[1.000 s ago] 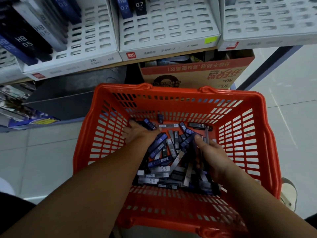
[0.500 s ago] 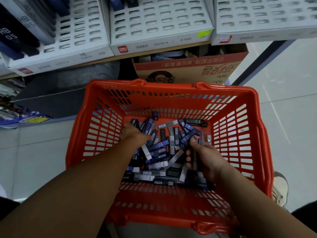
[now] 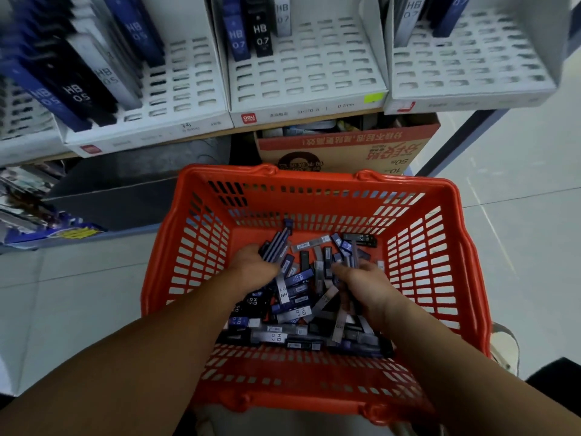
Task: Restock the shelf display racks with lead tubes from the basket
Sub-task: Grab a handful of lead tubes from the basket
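An orange plastic basket (image 3: pixel 314 187) sits in front of me with a heap of blue, black and grey lead tubes (image 3: pixel 295 297) on its floor. My left hand (image 3: pixel 251 262) is down in the heap and grips a small bunch of blue tubes (image 3: pixel 276 243) that stick up past its fingers. My right hand (image 3: pixel 361 281) is beside it in the pile, fingers curled round several grey and dark tubes (image 3: pixel 349 262). Above, white slotted display racks (image 3: pixel 301 73) stand on the shelf, with only a few HB 0.5 and 0.7 tubes (image 3: pixel 251 33) standing at their back.
A cardboard box (image 3: pixel 345 149) with red print stands under the shelf behind the basket. A dark bin (image 3: pixel 119 184) and packaged goods (image 3: pixel 28 196) lie to the left. Grey floor tiles (image 3: pixel 518 199) spread to the right, beside a blue shelf post (image 3: pixel 456 146).
The view has tilted up, showing more of the racks. My left hand has gathered a bunch of blue tubes and lifted them a little; my right hand keeps its hold in the pile.
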{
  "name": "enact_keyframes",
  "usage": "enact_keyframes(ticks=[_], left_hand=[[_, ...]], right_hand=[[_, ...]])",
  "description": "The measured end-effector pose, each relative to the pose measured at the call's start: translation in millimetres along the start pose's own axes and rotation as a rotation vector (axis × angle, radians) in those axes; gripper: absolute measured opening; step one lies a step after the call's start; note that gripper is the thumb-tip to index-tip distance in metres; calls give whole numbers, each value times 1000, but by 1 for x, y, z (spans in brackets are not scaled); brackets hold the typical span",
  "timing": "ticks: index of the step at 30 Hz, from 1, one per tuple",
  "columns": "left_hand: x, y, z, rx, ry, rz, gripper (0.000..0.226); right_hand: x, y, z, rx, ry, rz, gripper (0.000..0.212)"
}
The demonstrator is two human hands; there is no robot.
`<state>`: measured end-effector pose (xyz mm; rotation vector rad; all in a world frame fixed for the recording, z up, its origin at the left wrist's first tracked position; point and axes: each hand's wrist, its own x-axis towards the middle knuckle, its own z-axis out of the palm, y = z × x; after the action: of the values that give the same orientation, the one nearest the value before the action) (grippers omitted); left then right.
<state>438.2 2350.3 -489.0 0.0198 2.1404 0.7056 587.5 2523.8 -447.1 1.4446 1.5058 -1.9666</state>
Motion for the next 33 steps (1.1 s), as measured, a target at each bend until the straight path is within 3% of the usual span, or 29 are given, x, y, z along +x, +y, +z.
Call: enact_keyframes(ticks=[2, 5, 10, 13, 18, 26, 33], left_hand=[[-18, 6, -8, -31, -51, 31, 30], [-54, 25, -29, -52, -93, 96, 34], [-121, 56, -72, -109, -90, 203, 28], [-164, 70, -100, -120, -91, 271, 19], [-220, 97, -145, -106, -63, 357, 38], [-253, 122, -180, -341, 48, 419, 29], [-277, 137, -207, -523, 61, 405, 13]], right_hand=[[-11, -13, 8, -67, 5, -66, 16], [-33, -39, 21, -118, -47, -147, 23], [-82, -94, 42, -37, -172, -228, 60], [-121, -129, 59, -80, -185, -297, 53], [-183, -172, 80, -127, -244, -401, 28], [-237, -224, 94, -231, -290, -497, 43], [-252, -253, 68, 141, -371, -449, 28]])
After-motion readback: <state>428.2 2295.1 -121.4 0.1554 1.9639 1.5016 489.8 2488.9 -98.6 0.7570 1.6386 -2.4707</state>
